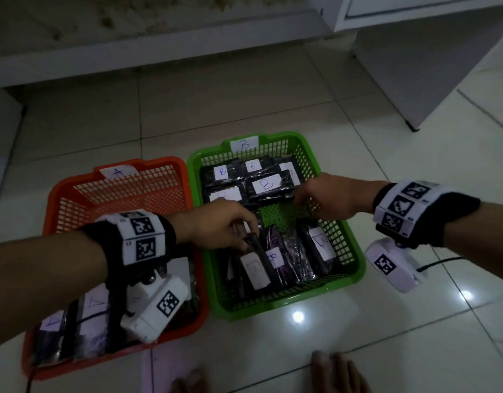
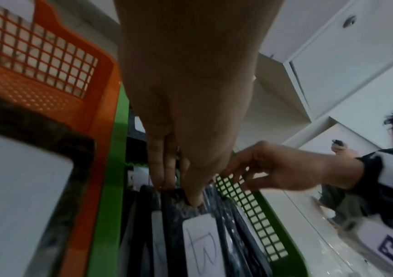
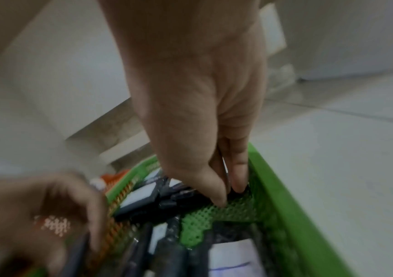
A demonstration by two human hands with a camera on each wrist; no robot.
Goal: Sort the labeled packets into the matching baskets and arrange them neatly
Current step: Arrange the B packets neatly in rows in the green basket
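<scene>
Leftmost on the tiled floor [image 1: 386, 165], the orange plastic mesh basket marked A [image 1: 74, 194] holds dark packets with white A labels [image 1: 94, 307] along its near wall. Beside it and touching, the green plastic mesh basket marked B [image 1: 344, 231] carries the B-labelled packets in a far row and a near row. Over the near row the left hand [image 1: 216, 225] pinches the top edge of a black plastic packet with a white B label [image 1: 254, 269]; further right, the right hand [image 1: 329, 197] pinches the edge of a far-row packet [image 1: 268, 187]. Sorting looks done and tidying is under way. Next, each packet likely needs squaring against its neighbours.
</scene>
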